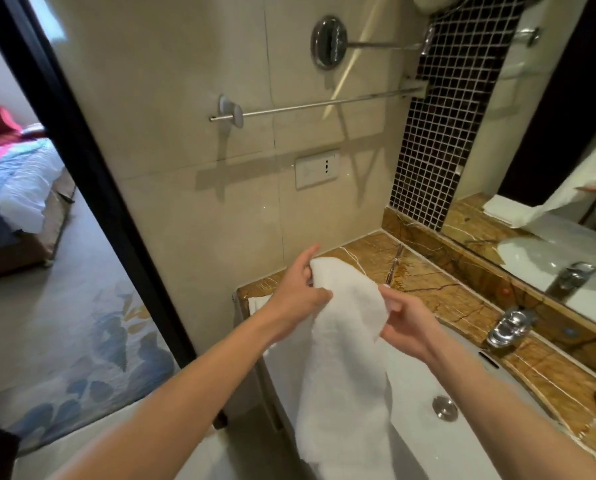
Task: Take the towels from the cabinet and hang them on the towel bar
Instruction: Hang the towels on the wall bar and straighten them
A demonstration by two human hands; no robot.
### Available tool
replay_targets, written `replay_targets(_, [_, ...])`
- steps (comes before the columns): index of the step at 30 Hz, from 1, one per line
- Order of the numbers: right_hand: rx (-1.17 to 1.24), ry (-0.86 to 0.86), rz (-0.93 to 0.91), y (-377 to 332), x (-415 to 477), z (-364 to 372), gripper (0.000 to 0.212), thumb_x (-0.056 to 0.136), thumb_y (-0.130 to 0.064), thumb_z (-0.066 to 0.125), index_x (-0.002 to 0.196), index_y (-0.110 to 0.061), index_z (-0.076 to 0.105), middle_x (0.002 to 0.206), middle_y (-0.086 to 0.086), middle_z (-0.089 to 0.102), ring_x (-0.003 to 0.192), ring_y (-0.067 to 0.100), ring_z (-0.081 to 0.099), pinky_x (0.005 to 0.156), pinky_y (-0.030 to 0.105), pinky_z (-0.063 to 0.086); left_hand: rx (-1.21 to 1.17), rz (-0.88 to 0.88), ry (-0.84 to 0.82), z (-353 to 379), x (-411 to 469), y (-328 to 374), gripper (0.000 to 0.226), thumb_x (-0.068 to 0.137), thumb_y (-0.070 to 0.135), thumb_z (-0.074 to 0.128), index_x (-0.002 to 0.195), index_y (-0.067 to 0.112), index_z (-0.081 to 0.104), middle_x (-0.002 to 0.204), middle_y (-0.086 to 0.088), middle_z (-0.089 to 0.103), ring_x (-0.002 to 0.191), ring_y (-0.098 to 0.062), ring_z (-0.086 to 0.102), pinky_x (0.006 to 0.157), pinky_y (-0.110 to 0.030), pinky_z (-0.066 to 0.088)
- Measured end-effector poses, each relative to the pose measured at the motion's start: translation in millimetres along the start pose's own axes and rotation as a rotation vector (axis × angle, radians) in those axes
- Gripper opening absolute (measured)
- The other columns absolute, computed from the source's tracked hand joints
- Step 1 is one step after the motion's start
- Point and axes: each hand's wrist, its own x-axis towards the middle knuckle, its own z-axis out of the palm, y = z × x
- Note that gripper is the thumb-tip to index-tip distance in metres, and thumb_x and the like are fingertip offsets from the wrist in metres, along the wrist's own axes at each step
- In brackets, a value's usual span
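Forearms outstretched, left hand point(298, 296) and right hand point(407, 327) in pinch grips on towel point(345, 375).

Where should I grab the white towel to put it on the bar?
Pinch the towel along its top edge, one hand from each side, like the left hand and right hand here. It hangs long and limp, so a spread top drapes over the towel bar.

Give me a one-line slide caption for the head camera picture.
Left hand and right hand hold a white towel over the sink, below the wall-mounted towel bar.
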Motion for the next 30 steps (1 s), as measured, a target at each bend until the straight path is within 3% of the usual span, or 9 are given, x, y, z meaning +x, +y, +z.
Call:
replay_targets(3, [-0.231, -0.007, -0.103, -39.8, -3.0, 14.6, 0.038, 0.082, -0.009, 0.065, 0.117, -0.01, 0.051, 0.127, 0.02, 0.059, 0.108, 0.03, 0.06, 0.097, 0.05, 0.046, 0.01, 0.012, 0.01, -12.4, 3.9, 17.3, 0.082, 0.081, -0.021, 0.051, 0.148, 0.02, 0.027, 0.102, 0.012, 0.058, 0.084, -0.001, 0.064, 0.078, -0.027, 0.052])
replay_targets(7, [-0.411, 0.044, -0.179, -85.3, -0.2, 42.6, 0.086, 0.078, 0.003, 0.069, 0.146, -0.033, 0.03, 0.153, 0.01, 0.03, 0.112, 0.032, 0.059, 0.082, 0.047, 0.056, 0.058, 0.017, 0.021, -29.7, 12.7, 45.4, 0.079, 0.08, -0.02, 0.054, 0.145, 0.021, 0.033, 0.112, -0.002, 0.061, 0.089, -0.012, 0.063, 0.061, -0.021, 0.052])
replay_targets(9, [-0.516, 0.039, -0.232, -102.8, 1.0, 56.1, 0.09, 0.069, 0.005, 0.073, 0.142, -0.034, 0.038, 0.157, 0.012, 0.02, 0.127, 0.037, 0.047, 0.097, 0.055, 0.047, 0.111, 0.04, 0.014, -39.9, 19.3, 61.1, 0.078, 0.079, -0.019, 0.058, 0.143, 0.019, 0.036, 0.121, -0.006, 0.059, 0.097, -0.014, 0.063, 0.068, -0.024, 0.055])
replay_targets(11, [-0.672, 0.055, -0.268, -117.3, -1.9, 71.1, 0.082, 0.056, -0.003, 0.08, 0.127, -0.038, 0.055, 0.153, 0.014, 0.029, 0.134, 0.036, 0.039, 0.108, 0.062, 0.032, 0.162, 0.071, 0.012, -49.4, 26.6, 76.8, 0.073, 0.077, -0.018, 0.061, 0.139, 0.015, 0.043, 0.116, -0.008, 0.062, 0.095, -0.014, 0.064, 0.07, -0.023, 0.056])
replay_targets(14, [-0.815, 0.124, -0.316, -136.4, -10.3, 100.3, 0.074, 0.049, -0.011, 0.082, 0.117, -0.029, 0.062, 0.144, 0.012, 0.045, 0.132, 0.034, 0.042, 0.11, 0.061, 0.029, 0.218, 0.105, 0.02, -61.6, 37.8, 101.6, 0.061, 0.076, -0.019, 0.062, 0.13, 0.009, 0.053, 0.113, -0.013, 0.065, 0.093, -0.015, 0.065, 0.064, -0.018, 0.054])
replay_targets(18, [-0.786, 0.214, -0.437, -160.4, -17.1, 142.2, 0.059, 0.067, 0.002, 0.077, 0.12, -0.022, 0.064, 0.131, 0.002, 0.05, 0.124, 0.032, 0.048, 0.105, 0.057, 0.039, 0.217, 0.133, 0.082, -77.7, 52.7, 135.3, 0.041, 0.077, -0.015, 0.06, 0.109, 0.01, 0.064, 0.106, -0.016, 0.067, 0.086, -0.02, 0.065, 0.061, -0.023, 0.055])
replay_targets(22, [-0.729, 0.233, -0.481, -183.3, -21.0, 172.7, 0.043, 0.08, -0.008, 0.071, 0.12, -0.021, 0.063, 0.135, 0.009, 0.052, 0.119, 0.033, 0.053, 0.102, 0.056, 0.043, 0.127, 0.18, 0.077, -87.0, 61.4, 171.5, 0.031, 0.082, -0.006, 0.063, 0.109, 0.009, 0.061, 0.102, -0.018, 0.066, 0.082, -0.022, 0.064, 0.07, -0.036, 0.056])
replay_targets(26, [-0.708, 0.239, -0.484, -204.6, -30.0, 199.0, 0.037, 0.085, -0.002, 0.064, 0.118, -0.017, 0.062, 0.13, 0.01, 0.054, 0.109, 0.03, 0.057, 0.098, 0.052, 0.046, 0.08, 0.214, 0.023, -91.7, 63.2, 202.4, 0.052, 0.073, -0.008, 0.073, 0.119, 0.01, 0.055, 0.1, -0.014, 0.066, 0.092, -0.025, 0.064, 0.086, -0.041, 0.055])
replay_targets(30, [-0.688, 0.289, -0.485, -216.4, -36.8, 217.6, 0.04, 0.077, -0.001, 0.07, 0.113, -0.017, 0.064, 0.12, 0.01, 0.058, 0.104, 0.033, 0.058, 0.096, 0.057, 0.047, 0.105, 0.287, 0.075, -97.0, 66.8, 225.1, 0.061, 0.069, -0.016, 0.072, 0.125, 0.005, 0.055, 0.098, -0.019, 0.066, 0.083, -0.023, 0.065, 0.073, -0.027, 0.057])
